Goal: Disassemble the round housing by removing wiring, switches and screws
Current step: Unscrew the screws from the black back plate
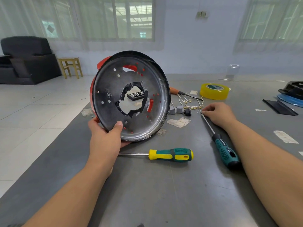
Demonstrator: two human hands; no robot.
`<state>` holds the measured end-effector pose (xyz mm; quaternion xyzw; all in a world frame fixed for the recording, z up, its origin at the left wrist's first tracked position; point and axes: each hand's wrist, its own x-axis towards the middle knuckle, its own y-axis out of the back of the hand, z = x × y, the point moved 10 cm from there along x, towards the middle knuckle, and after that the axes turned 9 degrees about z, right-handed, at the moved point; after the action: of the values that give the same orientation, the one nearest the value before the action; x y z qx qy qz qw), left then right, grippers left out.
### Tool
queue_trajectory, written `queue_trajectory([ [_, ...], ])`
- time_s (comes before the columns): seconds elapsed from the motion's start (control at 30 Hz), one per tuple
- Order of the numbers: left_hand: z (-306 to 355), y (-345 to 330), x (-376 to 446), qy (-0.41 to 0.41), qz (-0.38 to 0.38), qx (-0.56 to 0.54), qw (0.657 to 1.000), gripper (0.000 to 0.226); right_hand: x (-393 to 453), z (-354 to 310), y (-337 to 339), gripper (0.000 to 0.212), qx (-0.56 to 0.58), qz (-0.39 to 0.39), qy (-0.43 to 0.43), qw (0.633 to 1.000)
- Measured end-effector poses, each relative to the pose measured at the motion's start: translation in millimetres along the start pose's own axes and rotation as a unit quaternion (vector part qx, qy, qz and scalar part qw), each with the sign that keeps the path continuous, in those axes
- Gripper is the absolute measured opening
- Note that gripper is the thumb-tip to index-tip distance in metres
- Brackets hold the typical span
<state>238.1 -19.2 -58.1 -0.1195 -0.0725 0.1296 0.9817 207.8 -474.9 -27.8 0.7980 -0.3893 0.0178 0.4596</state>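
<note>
Nearest the camera, two bare forearms reach forward over the grey tabletop (164, 194). Between them lies a screwdriver with a yellow-and-green handle (171, 154), shaft pointing left, its tip hidden behind the left wrist. A second screwdriver with a dark green and black handle (225, 151) lies diagonally beside the right forearm, its shaft running up toward the right hand.

The left hand (105, 136) grips the round housing (131, 95) at its lower left rim: thumb pressed on the inner metal face, fingers wrapped behind the red outer shell. The housing is held on edge, tilted, inner side toward the camera; whether its lower rim touches the tabletop cannot be told. The metal plate shows many small holes and a ragged central opening lined with black material.

The right hand (216, 112) rests on the tabletop with fingers curled, fingertips at a small cluster of screws (199, 111); whether it pinches one cannot be told.

Just left of that hand lie removed white wires with brass terminals (191, 102), two grey switches (176, 110) and a small black part (187, 112). Patches of torn tape residue (179, 122) mark the surface near the housing.

Farther back: an orange-handled tool (175, 90), a roll of yellow tape (214, 91), and a black bit case (136, 95) seen through the central opening. At the right edge sit black and blue parts (290, 95). Beyond the tabletop stand a wooden stool (70, 67) and a dark armchair (26, 59).
</note>
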Motion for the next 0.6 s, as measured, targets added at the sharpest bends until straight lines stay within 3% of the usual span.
queue_trajectory([
  [0.1, 0, 1, 0, 0.0, 0.002, 0.002, 1.0, 0.039, -6, 4, 9, 0.003, 0.018, 0.01, -0.013, 1.0],
  [0.23, 0, -1, 0, 0.004, -0.003, 0.003, 1.0, 0.041, -27, 8, 26, 0.016, 0.041, 0.023, -0.033, 0.998],
  [0.4, 1, -1, -1, 0.009, -0.008, 0.0, 1.0, 0.04, -75, -9, 35, 0.042, -0.002, -0.063, -0.036, 0.997],
  [0.5, 2, -1, -2, 0.011, -0.011, 0.0, 1.0, 0.039, -99, -18, 35, 0.025, -0.054, -0.121, -0.029, 0.991],
  [0.6, 3, 1, -4, 0.013, -0.015, -0.001, 1.0, 0.039, -116, -23, 45, 0.017, -0.078, -0.125, -0.024, 0.989],
])
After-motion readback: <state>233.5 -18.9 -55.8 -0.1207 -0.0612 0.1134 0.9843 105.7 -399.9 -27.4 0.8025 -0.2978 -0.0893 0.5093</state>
